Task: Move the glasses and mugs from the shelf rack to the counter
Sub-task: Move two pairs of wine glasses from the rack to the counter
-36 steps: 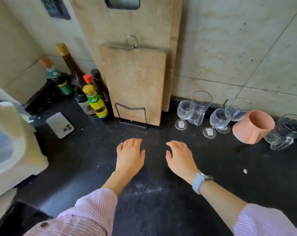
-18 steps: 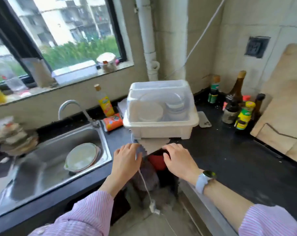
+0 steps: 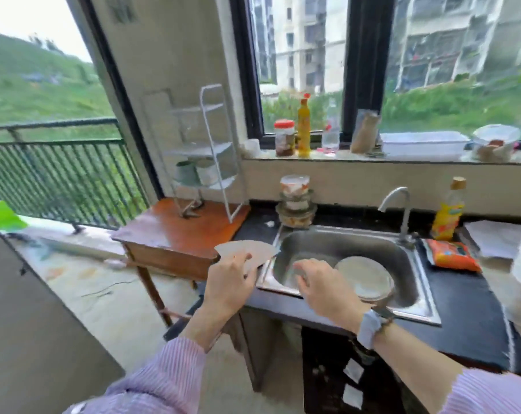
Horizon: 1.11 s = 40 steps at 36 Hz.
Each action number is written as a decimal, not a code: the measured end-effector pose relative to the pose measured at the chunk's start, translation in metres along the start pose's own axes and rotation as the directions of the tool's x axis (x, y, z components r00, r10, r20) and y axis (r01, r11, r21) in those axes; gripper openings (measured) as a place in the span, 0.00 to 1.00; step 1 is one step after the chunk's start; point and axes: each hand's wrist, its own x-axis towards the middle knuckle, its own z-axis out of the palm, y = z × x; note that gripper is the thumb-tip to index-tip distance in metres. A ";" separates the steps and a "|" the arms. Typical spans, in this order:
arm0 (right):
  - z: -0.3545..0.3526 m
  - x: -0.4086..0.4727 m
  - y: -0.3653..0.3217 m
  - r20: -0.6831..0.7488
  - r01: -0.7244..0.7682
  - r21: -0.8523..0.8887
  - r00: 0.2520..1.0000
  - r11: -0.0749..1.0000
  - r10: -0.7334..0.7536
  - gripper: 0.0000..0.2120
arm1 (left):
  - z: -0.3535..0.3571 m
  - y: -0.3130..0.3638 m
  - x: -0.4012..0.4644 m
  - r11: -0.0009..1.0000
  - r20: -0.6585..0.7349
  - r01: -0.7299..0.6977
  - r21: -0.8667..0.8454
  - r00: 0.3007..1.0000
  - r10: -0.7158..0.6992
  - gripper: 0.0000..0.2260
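Mugs (image 3: 197,173) on shelf rack (image 3: 209,150), well beyond both hands

White wire shelf rack (image 3: 211,150), painted metal, thin smooth tubes, sits on a reddish-brown wooden side table (image 3: 175,231) with a glossy varnished top. Two mugs (image 3: 196,173) on its lowest shelf look glazed ceramic, blurred. Stainless steel sink (image 3: 342,264) is brushed, semi-shiny; chrome curved tap (image 3: 398,204) at its 1 o'clock is polished. Round pale plate (image 3: 363,277) in the basin looks smooth and glazed. Black stone counter (image 3: 462,309) is matt, dusty. Orange snack packet (image 3: 450,255) is glossy plastic film. Grey fan-shaped card (image 3: 247,252) looks like matt paperboard. Pink striped sleeves (image 3: 169,380) are woven cloth. Pale blue watch strap (image 3: 369,327) is matt, rubbery.
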 end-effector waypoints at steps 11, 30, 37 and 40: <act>0.063 0.168 -0.087 0.071 0.188 0.104 0.978 0.977 -0.196 0.16 | -0.054 -0.136 0.090 0.978 -0.154 0.208 -0.010 0.966 -0.207 0.14; 0.115 0.457 -0.154 -0.028 0.242 0.310 0.969 0.920 -0.245 0.19 | -0.082 -0.284 0.336 0.940 -0.250 0.245 -0.236 0.920 -0.303 0.13; 0.143 0.528 -0.163 -0.085 0.215 0.361 0.977 0.907 -0.198 0.21 | -0.052 -0.337 0.421 0.907 -0.211 0.205 -0.369 0.932 -0.296 0.17; 0.154 0.564 -0.167 -0.130 0.164 0.368 0.984 0.915 -0.124 0.21 | -0.041 -0.359 0.462 0.886 -0.187 0.165 -0.433 0.945 -0.267 0.18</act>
